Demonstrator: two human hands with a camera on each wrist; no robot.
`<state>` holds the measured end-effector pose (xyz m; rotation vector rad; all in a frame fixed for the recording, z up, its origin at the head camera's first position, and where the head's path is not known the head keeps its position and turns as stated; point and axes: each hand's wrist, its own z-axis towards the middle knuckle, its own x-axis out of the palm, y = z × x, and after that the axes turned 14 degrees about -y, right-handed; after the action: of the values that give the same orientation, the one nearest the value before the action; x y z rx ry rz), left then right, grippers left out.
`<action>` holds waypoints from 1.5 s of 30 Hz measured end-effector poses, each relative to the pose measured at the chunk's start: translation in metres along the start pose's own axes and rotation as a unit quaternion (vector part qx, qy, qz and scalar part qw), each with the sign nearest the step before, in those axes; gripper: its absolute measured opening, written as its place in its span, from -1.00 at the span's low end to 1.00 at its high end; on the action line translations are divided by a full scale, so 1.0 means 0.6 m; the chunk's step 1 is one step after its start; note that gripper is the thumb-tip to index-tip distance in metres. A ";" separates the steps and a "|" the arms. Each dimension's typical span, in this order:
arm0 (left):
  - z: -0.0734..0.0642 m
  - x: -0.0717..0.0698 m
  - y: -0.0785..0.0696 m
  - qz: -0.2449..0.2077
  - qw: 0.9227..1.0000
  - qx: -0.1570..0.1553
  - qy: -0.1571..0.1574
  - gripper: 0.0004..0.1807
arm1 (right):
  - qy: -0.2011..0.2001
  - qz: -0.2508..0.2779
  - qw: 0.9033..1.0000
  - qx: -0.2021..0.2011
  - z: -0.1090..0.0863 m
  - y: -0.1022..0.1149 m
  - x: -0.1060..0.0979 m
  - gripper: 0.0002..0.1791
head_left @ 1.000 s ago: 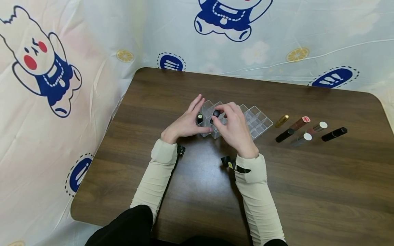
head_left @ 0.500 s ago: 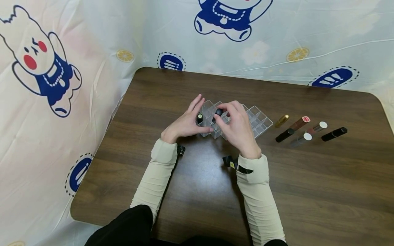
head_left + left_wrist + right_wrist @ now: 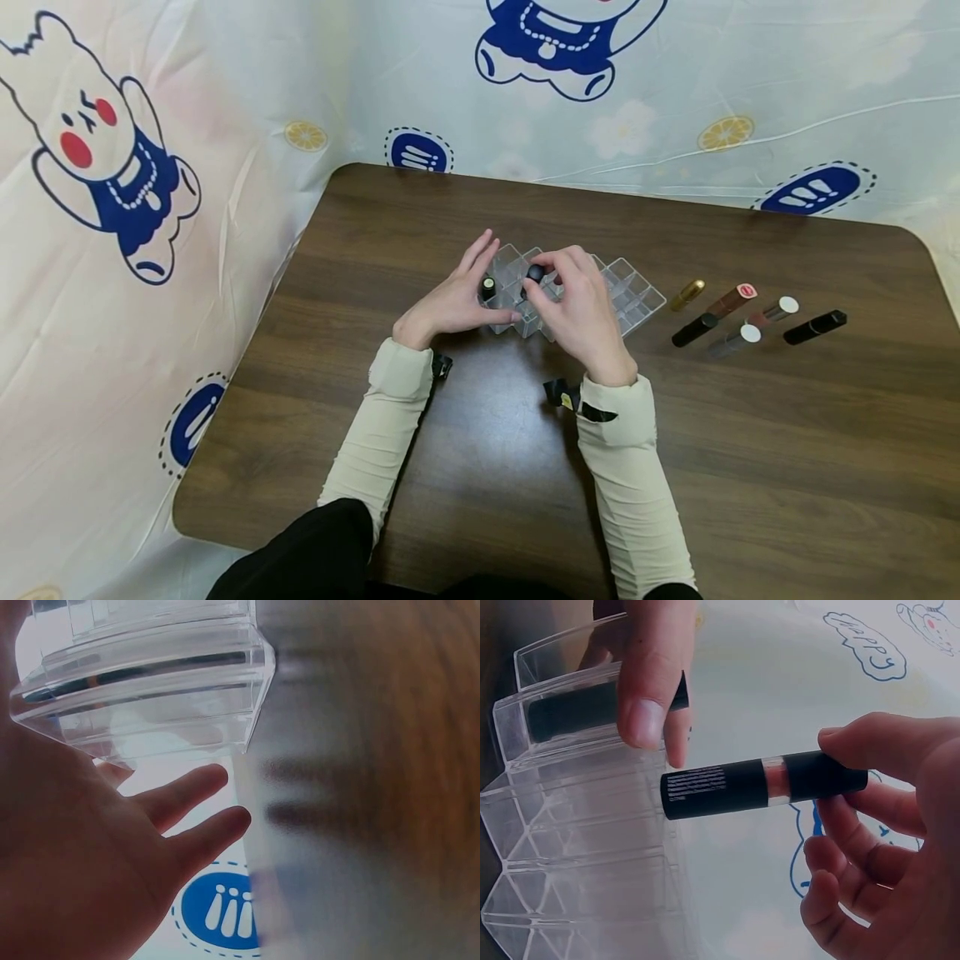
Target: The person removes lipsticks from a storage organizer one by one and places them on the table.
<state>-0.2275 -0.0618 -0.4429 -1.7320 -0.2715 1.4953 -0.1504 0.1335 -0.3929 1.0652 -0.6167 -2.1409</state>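
A clear plastic lipstick organizer (image 3: pixel 626 296) with a grid of compartments stands on the table. My left hand (image 3: pixel 457 298) is at its left end, thumb along the near side and fingers spread straight on the far side. In the right wrist view the left thumb (image 3: pixel 645 690) lies over the organizer's top. One black tube (image 3: pixel 574 712) sits in an end compartment beside that thumb. My right hand (image 3: pixel 576 308) pinches a black lipstick tube (image 3: pixel 731 787) with a clear band showing pink, between thumb and fingers by one end. Its other end points at the compartments, just above their openings.
Right of the organizer several cosmetic tubes stand on the brown table (image 3: pixel 750 467): a gold one (image 3: pixel 687 295), a reddish-brown one (image 3: pixel 731 301), black ones (image 3: pixel 694 330) (image 3: pixel 815 327), and two clear ones with white tops (image 3: pixel 772 312) (image 3: pixel 737 340). A printed curtain (image 3: pixel 637 125) hangs behind.
My right hand has shifted slightly to the right above the organizer, carrying the lipstick tube. The left hand stays where it was.
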 end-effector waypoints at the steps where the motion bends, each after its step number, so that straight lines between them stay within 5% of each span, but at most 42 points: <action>1: 0.000 0.000 0.000 0.000 1.000 0.001 0.000 0.27 | 0.002 -0.003 1.000 0.001 0.000 0.000 0.001 -0.75; 45: 0.001 0.002 0.004 -0.005 1.000 0.006 0.001 0.27 | -0.007 -0.031 0.999 -0.005 -0.012 -0.018 -0.034 -0.77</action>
<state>-0.2284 -0.0622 -0.4453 -1.7193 -0.2694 1.4861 -0.1389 0.1546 -0.3935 1.0778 -0.5851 -2.2039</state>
